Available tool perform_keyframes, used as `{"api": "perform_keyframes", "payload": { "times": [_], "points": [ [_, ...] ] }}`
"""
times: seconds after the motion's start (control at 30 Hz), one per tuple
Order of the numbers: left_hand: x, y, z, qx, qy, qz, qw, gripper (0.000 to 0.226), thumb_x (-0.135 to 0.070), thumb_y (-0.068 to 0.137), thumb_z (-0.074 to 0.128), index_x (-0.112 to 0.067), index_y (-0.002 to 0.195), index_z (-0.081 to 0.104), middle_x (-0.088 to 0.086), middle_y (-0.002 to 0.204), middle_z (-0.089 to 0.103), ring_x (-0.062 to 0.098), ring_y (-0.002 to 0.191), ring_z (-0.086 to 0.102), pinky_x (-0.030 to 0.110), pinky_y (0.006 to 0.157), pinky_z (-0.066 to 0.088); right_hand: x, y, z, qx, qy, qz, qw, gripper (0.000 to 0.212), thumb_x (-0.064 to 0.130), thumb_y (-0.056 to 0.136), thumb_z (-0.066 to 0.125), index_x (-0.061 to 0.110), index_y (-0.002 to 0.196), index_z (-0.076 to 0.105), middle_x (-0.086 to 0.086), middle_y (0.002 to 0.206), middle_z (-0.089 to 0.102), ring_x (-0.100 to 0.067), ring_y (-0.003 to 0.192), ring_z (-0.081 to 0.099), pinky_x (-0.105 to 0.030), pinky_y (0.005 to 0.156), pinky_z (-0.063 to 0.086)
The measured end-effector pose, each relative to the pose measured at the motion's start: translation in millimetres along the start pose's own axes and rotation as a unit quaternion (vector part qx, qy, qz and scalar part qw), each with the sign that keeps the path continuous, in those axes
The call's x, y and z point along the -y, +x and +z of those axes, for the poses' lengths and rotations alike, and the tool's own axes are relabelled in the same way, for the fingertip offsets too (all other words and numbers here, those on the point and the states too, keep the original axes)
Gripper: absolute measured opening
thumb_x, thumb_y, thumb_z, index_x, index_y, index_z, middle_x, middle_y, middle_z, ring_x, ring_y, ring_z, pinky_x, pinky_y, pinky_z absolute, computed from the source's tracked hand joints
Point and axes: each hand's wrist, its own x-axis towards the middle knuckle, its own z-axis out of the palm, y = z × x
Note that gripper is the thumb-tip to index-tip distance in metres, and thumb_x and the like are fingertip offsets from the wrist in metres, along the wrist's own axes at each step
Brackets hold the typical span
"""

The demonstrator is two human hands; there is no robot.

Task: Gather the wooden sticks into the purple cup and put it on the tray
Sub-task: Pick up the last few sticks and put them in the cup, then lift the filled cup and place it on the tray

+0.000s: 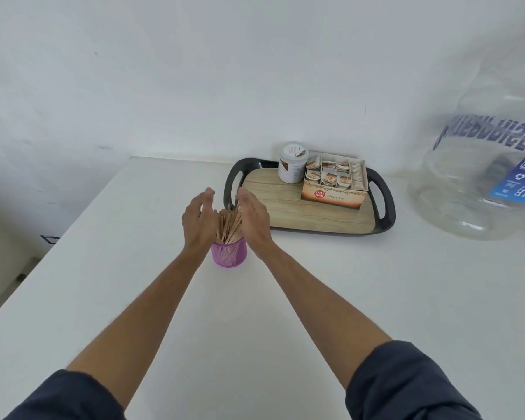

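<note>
A purple mesh cup (229,254) stands upright on the white table, left of the tray. A bundle of wooden sticks (228,222) stands in it, fanning out above the rim. My left hand (199,218) flanks the sticks on the left and my right hand (252,216) flanks them on the right, both with fingers straight and palms facing the bundle. Whether the palms touch the sticks I cannot tell. The black tray (387,221) with a wood-pattern floor lies just behind and to the right of the cup.
On the tray's far side stand a white jar (292,162) and an open box of ginger tea bags (335,183). A large clear water bottle (482,165) lies at the right. The table's left edge (73,225) drops off to the floor.
</note>
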Motion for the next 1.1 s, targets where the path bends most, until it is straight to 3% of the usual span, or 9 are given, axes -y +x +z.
{"api": "perform_keyframes", "payload": {
  "times": [0.13, 0.3, 0.4, 0.47, 0.63, 0.73, 0.87, 0.97, 1.1],
  "points": [
    [7, 0, -1, 0.019, 0.014, -0.005, 1.0, 0.044, -0.036, 0.105, 0.031, -0.016, 0.131, 0.06, 0.001, 0.133, 0.06, 0.018, 0.125, 0.051, 0.039, 0.11, 0.037, -5, -6, 0, 0.051, -0.089, -0.007, 0.995, 0.044, 0.038, 0.105, 0.032, 0.007, 0.122, 0.058, -0.013, 0.124, 0.064, -0.022, 0.114, 0.057, -0.033, 0.095, 0.043],
    [20, -6, -7, 0.013, -0.009, -0.065, 0.998, 0.041, -0.045, 0.103, 0.03, -0.031, 0.076, 0.058, -0.009, 0.083, 0.062, 0.014, 0.085, 0.058, 0.032, 0.082, 0.043, -27, -22, -14, 0.058, -0.035, -0.036, 0.997, 0.062, 0.047, 0.094, 0.045, 0.021, 0.15, 0.034, 0.01, 0.137, 0.05, 0.013, 0.117, 0.046, -0.009, 0.097, 0.034],
    [30, -10, -11, 0.041, -0.014, -0.099, 0.994, 0.058, -0.048, 0.103, 0.028, -0.01, 0.094, 0.07, 0.011, 0.097, 0.072, 0.027, 0.095, 0.065, 0.041, 0.092, 0.051, -47, -34, -21, 0.103, -0.09, -0.042, 0.99, 0.066, 0.039, 0.077, 0.067, 0.036, 0.138, 0.041, 0.03, 0.12, 0.057, 0.008, 0.111, 0.054, -0.01, 0.094, 0.042],
    [32, -16, -10, 0.075, -0.02, -0.112, 0.991, 0.062, -0.049, 0.103, 0.028, -0.004, 0.1, 0.07, 0.017, 0.103, 0.072, 0.031, 0.104, 0.066, 0.047, 0.098, 0.05, -57, -37, -21, 0.102, -0.119, -0.058, 0.986, 0.074, 0.038, 0.069, 0.082, 0.036, 0.132, 0.044, 0.024, 0.115, 0.063, 0.003, 0.105, 0.061, -0.016, 0.089, 0.051],
    [38, -39, -10, 0.17, -0.045, -0.069, 0.982, 0.056, -0.057, 0.101, 0.02, -0.033, 0.112, 0.069, 0.0, 0.119, 0.069, 0.016, 0.118, 0.059, 0.035, 0.106, 0.039, -62, -48, -34, 0.011, -0.115, -0.069, 0.991, 0.083, 0.05, 0.053, 0.088, 0.031, 0.126, 0.054, 0.017, 0.11, 0.068, -0.003, 0.1, 0.065, -0.036, 0.089, 0.057],
    [69, -55, -21, 0.156, 0.15, 0.005, 0.976, 0.058, -0.055, 0.101, 0.029, -0.018, 0.14, 0.051, 0.004, 0.144, 0.052, 0.021, 0.137, 0.041, 0.03, 0.111, 0.025, -33, -44, -48, -0.059, -0.102, -0.11, 0.987, 0.083, 0.052, 0.046, 0.088, 0.025, 0.119, 0.059, 0.014, 0.103, 0.071, -0.005, 0.093, 0.066, -0.035, 0.082, 0.058],
    [113, -80, -36, 0.19, 0.451, 0.133, 0.862, 0.065, -0.052, 0.101, 0.032, -0.017, 0.155, 0.02, 0.0, 0.164, 0.012, 0.016, 0.151, 0.006, 0.037, 0.121, 0.005, 5, -32, -72, -0.086, -0.111, -0.158, 0.977, 0.075, 0.045, 0.048, 0.091, 0.027, 0.112, 0.058, 0.018, 0.095, 0.07, -0.001, 0.084, 0.065, -0.027, 0.071, 0.057],
    [119, -86, -37, 0.165, 0.466, 0.152, 0.856, 0.067, -0.055, 0.1, 0.026, -0.021, 0.156, 0.013, -0.003, 0.165, 0.006, 0.013, 0.151, 0.001, 0.037, 0.122, 0.001, -3, -41, -89, -0.085, -0.159, -0.096, 0.979, 0.074, 0.045, 0.048, 0.09, 0.02, 0.11, 0.059, 0.008, 0.097, 0.07, -0.014, 0.088, 0.066, -0.038, 0.074, 0.058],
    [117, -85, -34, 0.158, 0.47, 0.157, 0.854, 0.066, -0.054, 0.1, 0.027, -0.021, 0.156, 0.015, -0.004, 0.165, 0.008, 0.013, 0.151, 0.002, 0.037, 0.122, 0.002, 1, -42, -104, -0.138, -0.098, -0.115, 0.979, 0.082, 0.048, 0.044, 0.09, 0.023, 0.115, 0.059, 0.012, 0.102, 0.07, -0.007, 0.091, 0.067, -0.028, 0.075, 0.058]
  ]
}}
